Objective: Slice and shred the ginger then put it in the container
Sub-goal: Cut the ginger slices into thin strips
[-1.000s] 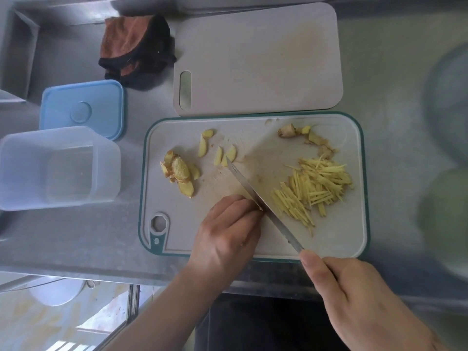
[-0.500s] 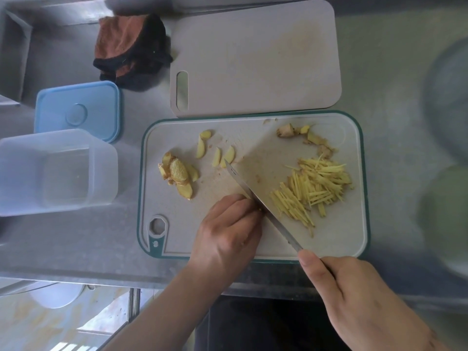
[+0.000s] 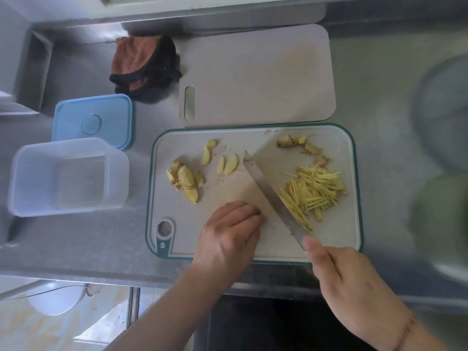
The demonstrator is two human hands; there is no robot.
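My right hand (image 3: 347,279) in firm grip on knife (image 3: 272,196), blade slanting across green-rimmed cutting board (image 3: 353,158) on steel tabletop (image 3: 88,239); my left hand (image 3: 228,236) curled, knuckles down on board beside blade, whether it holds anything I cannot tell. Shredded ginger (image 3: 314,191) heaped right of blade, ginger slices (image 3: 187,177) left. Clear container (image 3: 65,176) left of board, blue lid (image 3: 93,120) behind it
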